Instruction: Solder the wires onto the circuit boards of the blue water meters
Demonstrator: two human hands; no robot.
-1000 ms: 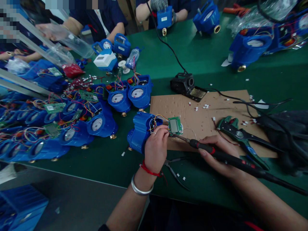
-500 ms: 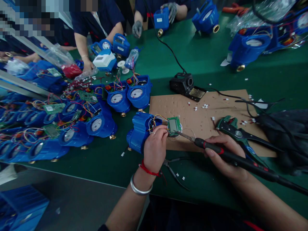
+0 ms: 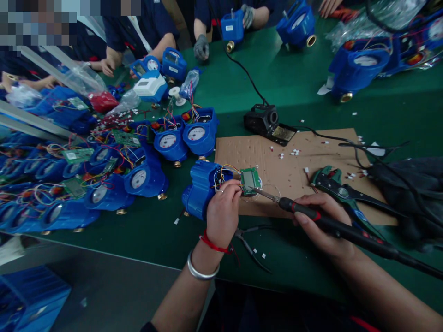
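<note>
My right hand (image 3: 323,221) grips a black and red soldering iron (image 3: 304,212). Its tip rests at the lower edge of a green circuit board (image 3: 249,180) with a grey display. Pinched at the board's left edge, the fingers of my left hand (image 3: 224,207) hold thin wires; which of them are in the fingertips is partly hidden. These coloured wires (image 3: 226,168) run from the board into a blue water meter (image 3: 200,189), which lies just left of my hand. A loop of thin solder wire (image 3: 273,190) lies by the board on the cardboard sheet (image 3: 238,150).
Behind the board stands a black soldering iron stand (image 3: 265,122). Green-handled wire strippers (image 3: 341,189) lie right, and pliers (image 3: 251,249) lie near the front edge. Several wired blue meters (image 3: 143,177) crowd the left. Co-workers' hands (image 3: 201,47) are at the far side.
The iron's tip has shifted slightly left across the board's lower edge. My left hand stays in place. Across the table, a co-worker's hand has drawn back, and another appears at the top right.
</note>
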